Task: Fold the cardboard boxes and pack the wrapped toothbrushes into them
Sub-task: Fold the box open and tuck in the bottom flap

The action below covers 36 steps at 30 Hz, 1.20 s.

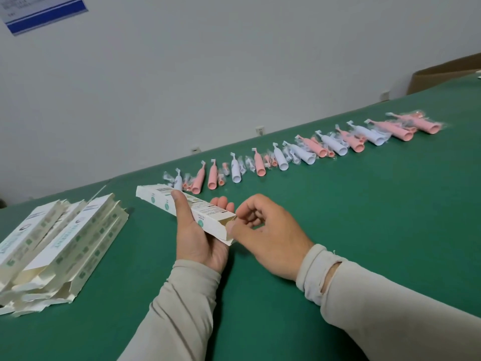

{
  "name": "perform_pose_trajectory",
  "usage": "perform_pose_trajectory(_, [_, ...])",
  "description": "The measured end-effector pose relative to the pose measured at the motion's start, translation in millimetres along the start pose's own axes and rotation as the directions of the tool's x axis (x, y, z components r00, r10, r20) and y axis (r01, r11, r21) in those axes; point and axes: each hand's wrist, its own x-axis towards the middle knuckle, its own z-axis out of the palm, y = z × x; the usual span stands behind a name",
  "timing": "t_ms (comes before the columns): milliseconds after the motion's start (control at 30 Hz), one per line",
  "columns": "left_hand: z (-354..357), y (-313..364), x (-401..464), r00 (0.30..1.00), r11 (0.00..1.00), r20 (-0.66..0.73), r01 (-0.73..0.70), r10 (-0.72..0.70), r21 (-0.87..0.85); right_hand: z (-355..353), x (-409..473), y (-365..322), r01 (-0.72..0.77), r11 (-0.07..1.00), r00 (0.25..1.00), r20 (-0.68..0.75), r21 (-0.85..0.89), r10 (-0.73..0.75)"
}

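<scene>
My left hand [200, 238] grips a long white cardboard box [166, 201] from below, thumb across its top face, holding it just above the green table [338, 217]. My right hand [265, 230] is at the box's near end, thumb and curled fingers on the end flap. A row of wrapped toothbrushes [283, 155], pink and white in clear film, stretches along the table from behind the box toward the far right. A pile of flat unfolded boxes [59, 235] lies at the left.
A white wall runs behind the table's far edge, with a blue-and-white notice [44, 11] at the upper left. A brown cardboard carton [442, 74] stands past the table's far right end.
</scene>
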Motion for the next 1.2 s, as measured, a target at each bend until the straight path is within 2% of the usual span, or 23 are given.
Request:
perform_pose_trajectory(167, [-1.0, -5.1, 2.9, 0.994, 0.998, 0.102, 0.034, -0.040, 0.061, 5.2, -3.0, 0.6, 0.029, 0.994, 0.997, -0.075, -0.101, -0.037])
perform_pose_trajectory(333, [4.9, -15.3, -5.5, 0.974, 0.996, 0.220, 0.042, -0.057, 0.075, 4.7, 0.1, 1.2, 0.027, 0.999, 0.992, -0.125, -0.035, -0.031])
perform_pose_trajectory(500, [7.8, -19.6, -9.6, 0.959, 0.994, 0.284, -0.005, -0.026, 0.108, 2.5, 1.0, 2.6, 0.018, 0.998, 0.987, -0.156, -0.064, -0.028])
perform_pose_trajectory(567, [5.9, -18.7, -9.1, 0.966, 0.993, 0.251, 0.038, -0.066, 0.116, 0.1, 1.6, 2.3, 0.025, 0.995, 0.992, -0.119, -0.100, -0.037])
perform_pose_trajectory(667, [3.5, -11.3, -6.0, 0.969, 0.984, 0.172, 0.166, -0.176, 0.072, -6.0, 0.2, -1.3, 0.084, 0.984, 0.994, 0.081, -0.158, -0.072])
perform_pose_trajectory(767, [1.4, -4.5, -4.8, 0.979, 0.984, 0.110, 0.167, -0.173, 0.064, -8.7, -0.1, -1.4, 0.188, 0.921, 0.970, 0.214, -0.342, -0.119])
perform_pose_trajectory(867, [5.7, -5.1, -10.0, 0.972, 0.986, 0.166, 0.160, -0.164, 0.038, -8.2, 0.6, -3.9, 0.222, 0.898, 0.973, 0.143, -0.380, -0.180])
perform_pose_trajectory(933, [8.9, -4.8, -11.2, 0.977, 0.989, 0.155, 0.145, -0.146, 0.021, -10.7, 1.7, -3.8, 0.247, 0.897, 0.969, 0.083, -0.366, -0.233])
perform_pose_trajectory(1067, [9.0, -4.2, -7.2, 0.991, 0.993, 0.075, 0.116, -0.114, -0.024, -13.2, 2.0, -0.7, 0.261, 0.897, 0.965, 0.080, -0.356, -0.248])
perform_pose_trajectory(1200, [8.1, -8.7, -8.7, 0.984, 0.992, 0.123, 0.124, -0.125, 0.015, -12.7, 2.5, -2.7, 0.259, 0.896, 0.965, 0.057, -0.361, -0.255])
